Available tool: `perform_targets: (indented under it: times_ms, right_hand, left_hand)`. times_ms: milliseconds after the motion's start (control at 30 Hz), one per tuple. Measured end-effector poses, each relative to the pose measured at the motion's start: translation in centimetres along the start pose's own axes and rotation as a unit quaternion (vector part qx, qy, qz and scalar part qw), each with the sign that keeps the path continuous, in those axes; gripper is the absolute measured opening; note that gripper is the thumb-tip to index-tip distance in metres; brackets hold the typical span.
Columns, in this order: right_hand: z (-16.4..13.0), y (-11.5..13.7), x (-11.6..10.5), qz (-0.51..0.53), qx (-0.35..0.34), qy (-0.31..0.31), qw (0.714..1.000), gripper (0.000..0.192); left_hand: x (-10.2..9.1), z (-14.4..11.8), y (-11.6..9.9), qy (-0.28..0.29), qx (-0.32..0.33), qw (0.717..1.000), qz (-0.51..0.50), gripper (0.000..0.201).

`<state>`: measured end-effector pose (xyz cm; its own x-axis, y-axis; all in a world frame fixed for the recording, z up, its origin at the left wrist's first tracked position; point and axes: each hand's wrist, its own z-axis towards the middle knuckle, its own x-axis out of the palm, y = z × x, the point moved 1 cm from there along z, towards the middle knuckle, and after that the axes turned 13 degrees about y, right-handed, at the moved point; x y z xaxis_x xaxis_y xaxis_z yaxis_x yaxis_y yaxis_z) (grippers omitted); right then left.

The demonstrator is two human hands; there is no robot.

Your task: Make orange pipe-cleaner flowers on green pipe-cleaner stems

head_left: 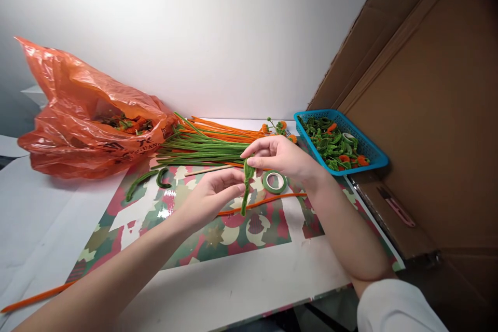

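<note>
Between my two hands is a green pipe cleaner leaf (246, 187), upright, its stem pointing down. My right hand (278, 158) pinches its top between thumb and fingertips. Lower down, my left hand (218, 189) grips the twisted part with thumb and fingers. Just right of the leaf lies a roll of green tape (274, 182). An orange pipe cleaner (268, 200) stretches across the patterned sheet (218, 241) beneath my hands. Two short curved green pipe cleaners (142, 182) rest to the left.
Long green pipe cleaners (206, 149) and orange ones (225, 129) lie bundled at the back. An orange plastic bag (78, 114) stands left. A blue basket (365, 150) of green and orange pieces stands right, beside a cardboard wall (428, 114) and a pink cutter (397, 207).
</note>
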<state>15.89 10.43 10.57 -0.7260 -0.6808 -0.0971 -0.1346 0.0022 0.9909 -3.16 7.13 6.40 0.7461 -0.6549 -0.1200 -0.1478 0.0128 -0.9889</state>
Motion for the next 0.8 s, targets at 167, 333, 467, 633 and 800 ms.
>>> perform_targets:
  times_ms: [167, 333, 467, 633, 800]
  right_hand:
    - [0.12, -0.2, 0.13, -0.011, 0.006, 0.008, 1.0, 0.017]
    - [-0.08, -0.11, 0.1, -0.015, 0.019, 0.009, 1.0, 0.018]
    - [-0.28, -0.07, -0.13, -0.013, -0.001, 0.039, 0.999, 0.023]
    - [-0.01, -0.37, 0.0, -0.04, -0.041, 0.067, 0.996, 0.034]
    - [0.03, -0.24, 0.13, -0.105, -0.067, 0.078, 0.989, 0.032]
  left_hand:
    - [-0.07, 0.07, 0.48, 0.02, -0.024, 0.998, -0.045, 0.018]
    - [0.08, 0.04, 0.3, 0.012, -0.021, 0.999, -0.037, 0.027]
    - [0.16, 0.02, -0.02, 0.005, -0.01, 0.999, -0.03, 0.029]
    - [0.06, -0.06, 0.04, 0.01, -0.004, 1.0, -0.025, 0.03]
    - [0.03, -0.06, 0.18, 0.025, 0.002, 0.999, -0.034, 0.029]
